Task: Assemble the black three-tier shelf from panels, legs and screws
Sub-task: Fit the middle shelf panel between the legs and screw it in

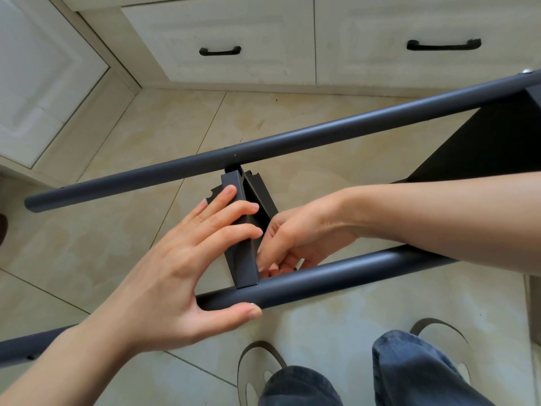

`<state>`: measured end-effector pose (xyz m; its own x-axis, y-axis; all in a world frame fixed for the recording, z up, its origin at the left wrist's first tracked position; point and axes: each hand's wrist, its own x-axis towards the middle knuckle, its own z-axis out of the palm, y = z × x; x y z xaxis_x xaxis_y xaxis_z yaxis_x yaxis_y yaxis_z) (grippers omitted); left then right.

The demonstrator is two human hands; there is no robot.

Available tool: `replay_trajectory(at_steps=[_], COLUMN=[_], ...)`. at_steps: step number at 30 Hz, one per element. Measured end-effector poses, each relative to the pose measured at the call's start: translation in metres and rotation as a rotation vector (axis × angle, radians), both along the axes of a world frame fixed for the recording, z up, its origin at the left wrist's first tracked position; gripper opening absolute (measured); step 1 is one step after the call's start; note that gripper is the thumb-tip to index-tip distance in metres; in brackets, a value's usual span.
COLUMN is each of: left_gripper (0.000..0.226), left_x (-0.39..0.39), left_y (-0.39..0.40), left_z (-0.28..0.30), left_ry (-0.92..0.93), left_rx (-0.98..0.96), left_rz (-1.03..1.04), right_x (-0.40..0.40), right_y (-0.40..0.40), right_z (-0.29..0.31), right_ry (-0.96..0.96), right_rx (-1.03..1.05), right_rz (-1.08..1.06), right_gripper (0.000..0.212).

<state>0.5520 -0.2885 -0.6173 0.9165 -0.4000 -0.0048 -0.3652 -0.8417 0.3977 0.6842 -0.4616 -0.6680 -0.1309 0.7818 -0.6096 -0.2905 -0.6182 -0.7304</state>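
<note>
The floor is laid with glossy beige tiles, mottled and lightly stained, with thin dark grout lines. At 9 to 10 o'clock stands a cream cabinet door with a raised moulded panel. Across 12 to 1 o'clock run two cream drawer fronts of worn, matte finish; the left drawer handle and the right drawer handle are both black curved bars.

The shelf parts occupy the middle of the view. The upper leg, a smooth round dark-grey tube with a satin finish, runs from 9 o'clock up to 2 o'clock. The lower leg, of the same tube, runs parallel to it nearer the person. Between the two legs sits the panel edge, a folded sheet-metal piece with square corners and notched flanges, touching both tubes. A flat black panel lies at 3 o'clock, attached to the upper leg, with a silver screw head near its far end.

The left hand is spread: straight fingers press on the panel edge and the thumb lies against the lower leg. The right hand has fingers curled at the junction of panel edge and lower leg; what it pinches cannot be told.

At 5 to 6 o'clock are blue denim trouser legs over grey-strapped slippers.
</note>
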Motion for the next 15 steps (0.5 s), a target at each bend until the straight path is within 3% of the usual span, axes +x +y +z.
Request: replay_trajectory(at_steps=[8,15], left_gripper=[0.064,0.065], left_x=[0.0003,0.0001], left_y=[-0.0001,-0.0007], left_z=[0.0000,0.0001], left_ry=[0.002,0.002], left_rx=[-0.011,-0.007], left_rz=[-0.008,-0.002], right_x=[-0.0009,-0.0022], right_y=[0.0005,0.0015], right_z=[-0.0010,-0.0034], right_ry=[0.053,-0.025], right_rx=[0.005,-0.006], right_rz=[-0.010,0.008], right_gripper=[0.021,0.034])
